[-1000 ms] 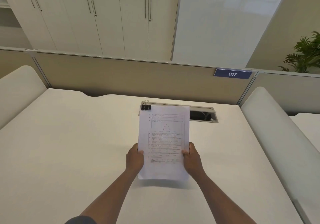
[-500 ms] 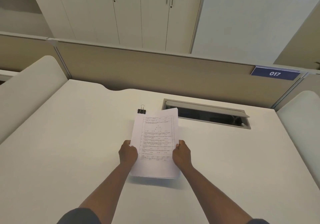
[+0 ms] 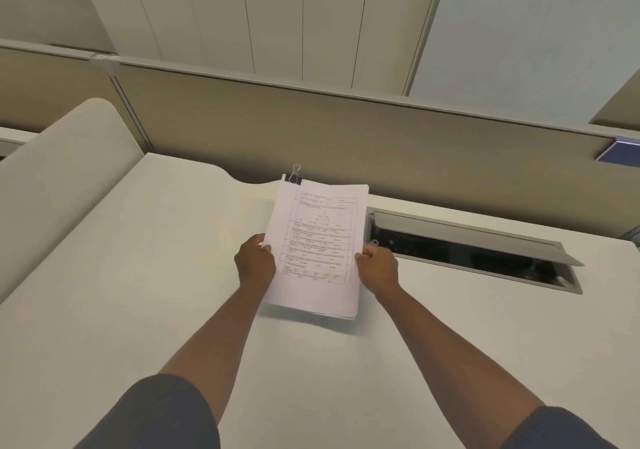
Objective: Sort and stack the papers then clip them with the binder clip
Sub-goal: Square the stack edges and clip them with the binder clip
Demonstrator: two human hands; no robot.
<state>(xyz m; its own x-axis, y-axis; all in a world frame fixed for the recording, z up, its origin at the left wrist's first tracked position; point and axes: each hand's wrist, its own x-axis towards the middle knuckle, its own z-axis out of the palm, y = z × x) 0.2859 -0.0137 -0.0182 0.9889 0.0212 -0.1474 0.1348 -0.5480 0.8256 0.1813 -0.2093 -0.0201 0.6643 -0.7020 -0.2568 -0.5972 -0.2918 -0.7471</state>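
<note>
A stack of white printed papers [image 3: 317, 240] is held upright above the white desk [image 3: 138, 292], its lower edge close to the surface. My left hand [image 3: 254, 263] grips the stack's left edge and my right hand [image 3: 377, 268] grips its right edge. A black binder clip [image 3: 293, 178] with silver wire handles shows at the stack's top left corner; whether it sits on the papers or on the desk behind them I cannot tell.
An open cable hatch [image 3: 478, 254] with a raised grey lid lies in the desk to the right of the papers. A beige partition [image 3: 346, 136] runs along the desk's far edge. A rounded side panel [image 3: 59, 178] stands at left.
The view has swung left and down, so the hatch and the number plate have slid right. The papers stay gripped in both hands, now tilted slightly and nearer the desk.
</note>
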